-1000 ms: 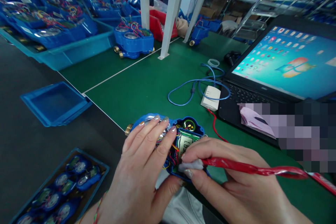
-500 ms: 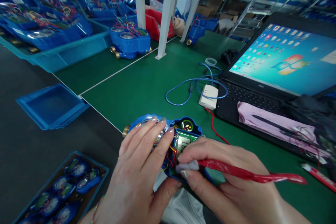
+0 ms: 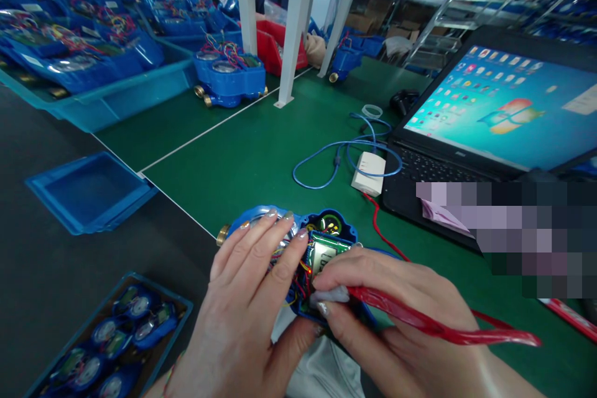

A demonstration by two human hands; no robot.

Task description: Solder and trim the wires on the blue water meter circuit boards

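At the near edge of the green table is a blue water meter (image 3: 339,216) with its electronics compartment uncovered. A small display (image 3: 323,252) on a green circuit board, coloured wires and a lit orange spot show inside. My left hand (image 3: 254,283) lies over the meter's round dial side, fingers along the top and thumb at the near side, gripping it. My right hand (image 3: 396,305) pinches a grey probe tip (image 3: 330,295) on a red-sheathed lead (image 3: 401,311) over the compartment's near corner. Fingers hide the exact contact point.
A black laptop (image 3: 466,143) stands right, beside a white box (image 3: 369,174) with blue and red cables. Crates of blue meters sit at back left (image 3: 125,99) and lower left (image 3: 186,311). White posts (image 3: 293,31) rise from the table. People sit behind. A pixelated patch covers the right side.
My right hand and the grey probe tip have shifted very slightly left, and the red lead's loose end hangs lower. My left hand stays on the meter.
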